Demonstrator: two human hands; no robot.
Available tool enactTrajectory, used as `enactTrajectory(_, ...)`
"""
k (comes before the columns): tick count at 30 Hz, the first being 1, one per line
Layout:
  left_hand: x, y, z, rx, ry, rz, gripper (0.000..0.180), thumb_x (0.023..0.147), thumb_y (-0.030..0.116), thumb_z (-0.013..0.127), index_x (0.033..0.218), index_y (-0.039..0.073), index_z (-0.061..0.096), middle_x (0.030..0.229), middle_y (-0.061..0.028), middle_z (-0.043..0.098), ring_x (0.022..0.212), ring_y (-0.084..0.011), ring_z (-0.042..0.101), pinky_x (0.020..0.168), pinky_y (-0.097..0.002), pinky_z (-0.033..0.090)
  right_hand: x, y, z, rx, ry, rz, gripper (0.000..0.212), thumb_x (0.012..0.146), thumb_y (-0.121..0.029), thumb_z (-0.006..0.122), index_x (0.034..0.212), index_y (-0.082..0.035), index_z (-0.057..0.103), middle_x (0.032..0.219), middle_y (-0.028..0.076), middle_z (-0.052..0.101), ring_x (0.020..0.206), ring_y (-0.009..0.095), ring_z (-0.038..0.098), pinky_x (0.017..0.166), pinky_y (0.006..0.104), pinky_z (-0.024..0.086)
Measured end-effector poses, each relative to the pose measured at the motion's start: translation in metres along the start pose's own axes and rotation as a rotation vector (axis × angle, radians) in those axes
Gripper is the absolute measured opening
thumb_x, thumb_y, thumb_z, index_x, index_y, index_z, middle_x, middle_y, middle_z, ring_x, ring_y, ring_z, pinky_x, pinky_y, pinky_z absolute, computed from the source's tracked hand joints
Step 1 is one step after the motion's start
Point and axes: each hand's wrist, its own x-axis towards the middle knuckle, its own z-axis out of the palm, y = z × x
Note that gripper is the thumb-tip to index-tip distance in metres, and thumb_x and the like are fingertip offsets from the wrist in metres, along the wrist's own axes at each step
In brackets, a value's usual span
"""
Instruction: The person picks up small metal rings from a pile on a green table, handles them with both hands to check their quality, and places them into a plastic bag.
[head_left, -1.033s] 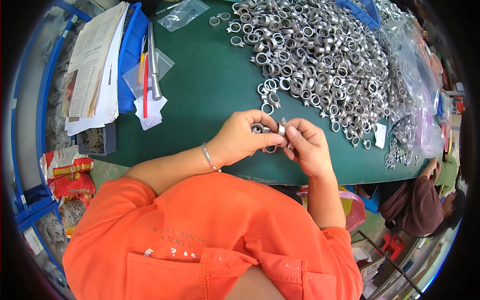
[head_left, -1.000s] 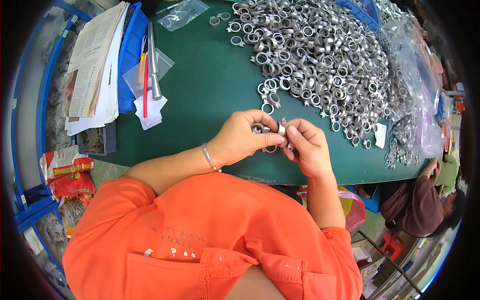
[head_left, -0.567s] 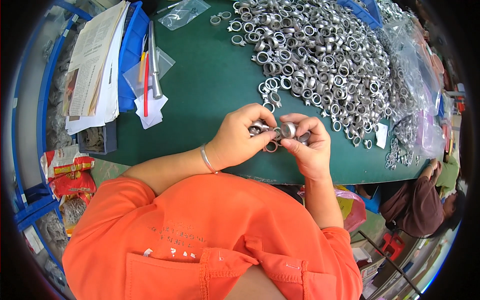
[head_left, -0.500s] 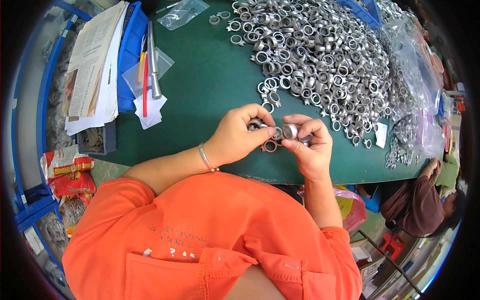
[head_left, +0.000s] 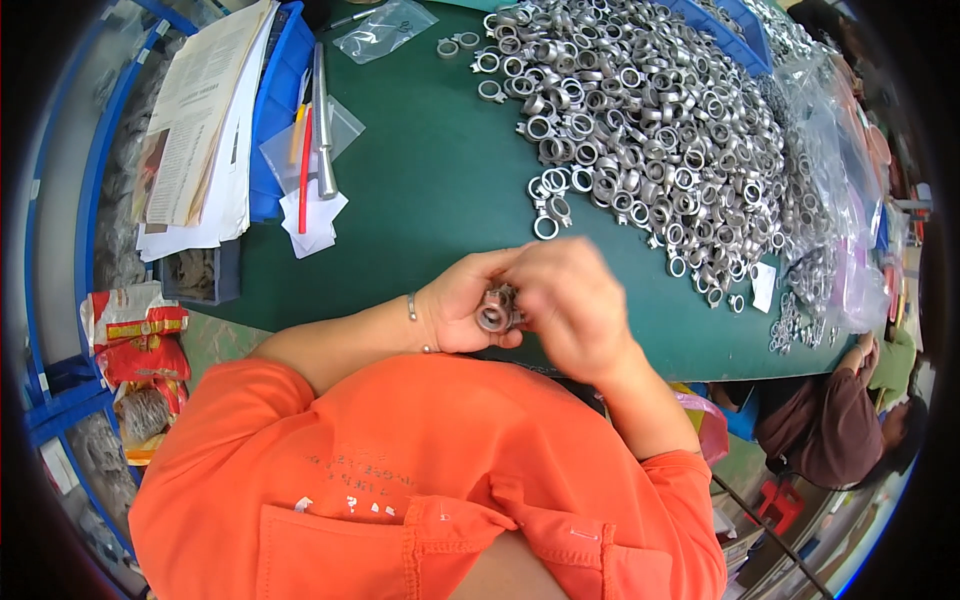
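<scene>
My left hand (head_left: 462, 305), palm turned up near the table's front edge, is closed around a small stack of silver-grey metal rings (head_left: 494, 314). Over its fingertips lies my right hand (head_left: 572, 305), blurred by motion, with its fingers bent down at the rings. Whether those fingers grip anything is hidden. Beyond both hands, a few loose rings (head_left: 560, 211) lie beside a large heap of similar rings (head_left: 650, 140), many with a small tab on the rim.
At the left are a blue bin (head_left: 280, 110) with papers (head_left: 205, 130) against it, a tapered metal rod (head_left: 323, 130) and a red stick (head_left: 304, 180). Clear plastic bags (head_left: 835, 150) border the heap at right. Another person (head_left: 825, 420) sits along the table's right side.
My right hand has moved left onto my left hand and blurred. The left hand has turned palm up, showing the rings. Rings earlier seen on the table between the hands no longer show.
</scene>
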Motion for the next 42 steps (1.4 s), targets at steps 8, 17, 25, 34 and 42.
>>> enactTrajectory(8,-0.005,0.000,-0.001,0.172,0.097,0.207,0.011,0.088,0.017,0.053,0.094,0.008,0.055,0.088,-0.0081,0.057,0.071,-0.0140,0.055,0.042,-0.0199,0.037,-0.020,0.057,-0.002,-0.015,0.058,0.614,0.011,0.078,-0.008,0.063,0.085,-0.001,0.060,0.071,0.006,0.057,0.062,0.018,0.055,0.057,0.0291,0.044)
enactTrajectory(17,0.001,0.003,0.012,0.253,0.188,0.249,0.012,0.085,0.019,0.059,0.085,0.009,0.054,0.080,-0.0034,0.056,0.064,-0.0107,0.051,0.040,-0.0205,0.034,-0.044,0.033,-0.012,1.135,0.278,0.737,0.011,0.088,-0.007,0.052,0.092,0.001,0.058,0.078,0.009,0.062,0.067,0.015,0.061,0.056,0.0240,0.049)
enactTrajectory(25,0.001,0.000,0.011,0.330,0.163,0.261,0.012,0.084,0.016,0.061,0.087,0.005,0.057,0.079,-0.0052,0.056,0.065,-0.0108,0.052,0.041,-0.0207,0.036,-0.044,0.026,0.000,0.915,0.356,0.443,0.013,0.078,0.008,0.060,0.087,0.002,0.052,0.103,0.019,0.057,0.085,0.021,0.061,0.069,0.0305,0.054)
enactTrajectory(34,0.001,-0.003,0.017,0.525,0.175,0.433,0.011,0.083,0.010,0.061,0.090,0.002,0.059,0.079,-0.0057,0.058,0.066,-0.0097,0.054,0.043,-0.0207,0.041,-0.040,0.010,0.001,0.499,0.359,0.354,0.026,0.070,0.011,0.066,0.084,-0.001,0.048,0.101,0.019,0.057,0.088,0.022,0.059,0.069,0.0295,0.052)
enactTrajectory(42,-0.005,0.001,0.006,0.102,0.078,0.307,0.026,0.092,0.027,0.045,0.099,0.004,0.056,0.086,-0.0080,0.060,0.074,-0.0171,0.060,0.045,-0.0216,0.045,-0.006,0.023,-0.003,-0.124,0.228,0.085,0.017,0.070,0.006,0.062,0.086,-0.001,0.061,0.087,0.013,0.060,0.076,0.027,0.058,0.066,0.0317,0.048)
